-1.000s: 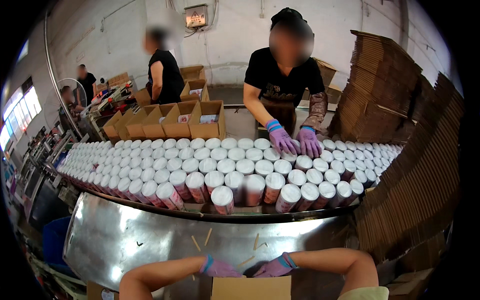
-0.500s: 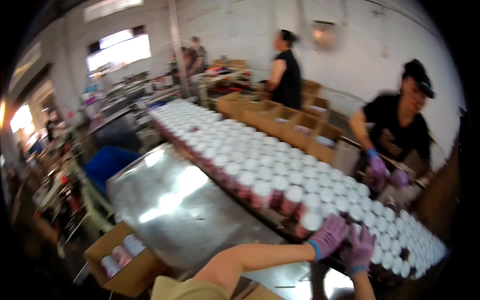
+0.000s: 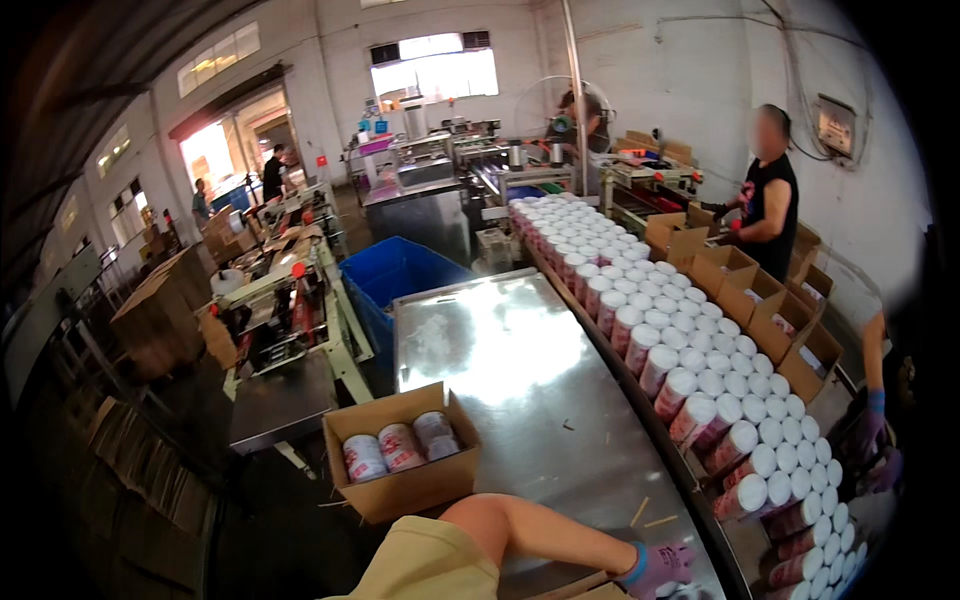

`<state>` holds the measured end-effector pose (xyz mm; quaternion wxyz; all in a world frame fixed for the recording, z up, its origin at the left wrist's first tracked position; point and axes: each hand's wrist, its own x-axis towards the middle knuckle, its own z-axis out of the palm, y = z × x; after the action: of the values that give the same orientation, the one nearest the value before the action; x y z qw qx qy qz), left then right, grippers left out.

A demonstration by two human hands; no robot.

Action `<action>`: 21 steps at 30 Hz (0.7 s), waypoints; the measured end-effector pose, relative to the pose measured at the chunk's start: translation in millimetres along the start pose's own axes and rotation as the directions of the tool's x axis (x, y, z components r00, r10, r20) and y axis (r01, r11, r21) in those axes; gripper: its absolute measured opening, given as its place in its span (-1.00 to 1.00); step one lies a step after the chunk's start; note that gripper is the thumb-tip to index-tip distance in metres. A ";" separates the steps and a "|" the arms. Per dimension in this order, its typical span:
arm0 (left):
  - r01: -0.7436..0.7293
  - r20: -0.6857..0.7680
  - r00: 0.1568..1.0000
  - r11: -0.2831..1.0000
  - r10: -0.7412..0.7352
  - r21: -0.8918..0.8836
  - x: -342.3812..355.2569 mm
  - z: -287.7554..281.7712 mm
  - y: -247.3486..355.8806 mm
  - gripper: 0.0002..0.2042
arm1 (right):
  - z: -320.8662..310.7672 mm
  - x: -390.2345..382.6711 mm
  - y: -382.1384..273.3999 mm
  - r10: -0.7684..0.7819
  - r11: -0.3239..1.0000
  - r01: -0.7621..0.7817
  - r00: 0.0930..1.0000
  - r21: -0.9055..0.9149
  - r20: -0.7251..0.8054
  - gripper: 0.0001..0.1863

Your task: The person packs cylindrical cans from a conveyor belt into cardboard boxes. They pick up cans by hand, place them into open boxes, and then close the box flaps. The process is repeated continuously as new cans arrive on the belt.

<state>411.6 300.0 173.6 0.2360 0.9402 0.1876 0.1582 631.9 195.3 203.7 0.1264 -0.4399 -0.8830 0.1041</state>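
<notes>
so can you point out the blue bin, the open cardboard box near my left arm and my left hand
blue bin [image 3: 405, 268], head view: on its inner wall
open cardboard box [image 3: 420, 488], head view: on its near outer wall
left hand [image 3: 660, 567], head view: on its gloved middle

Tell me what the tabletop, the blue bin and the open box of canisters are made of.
The tabletop looks metal, likely steel: smooth, grey, with bright glare. The blue bin is probably plastic, perhaps semi-gloss, judging by its solid colour. The open box looks like matte brown cardboard, with thin walls.
</notes>
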 end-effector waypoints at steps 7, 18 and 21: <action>0.157 0.358 0.915 0.981 -0.188 0.113 -7.8 9.8 -17.3 -0.53 | -35.5 48.7 -33.7 0.104 0.272 -0.838 0.513 0.472 0.852 -0.37; 0.514 0.143 0.857 0.846 -0.496 -0.141 -157.0 -9.1 15.6 -0.59 | -38.0 21.0 -80.0 0.114 0.243 -0.844 0.514 0.478 0.850 -0.43; 0.732 0.283 0.611 0.391 -0.739 -0.558 -243.5 65.6 26.1 -0.57 | -41.1 17.2 -92.7 0.107 0.309 -0.842 0.493 0.443 0.863 -0.44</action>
<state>230.0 149.3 80.8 0.5774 0.6222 0.5201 0.0954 565.3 157.2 272.2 -0.0647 -0.5068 -0.4826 0.7113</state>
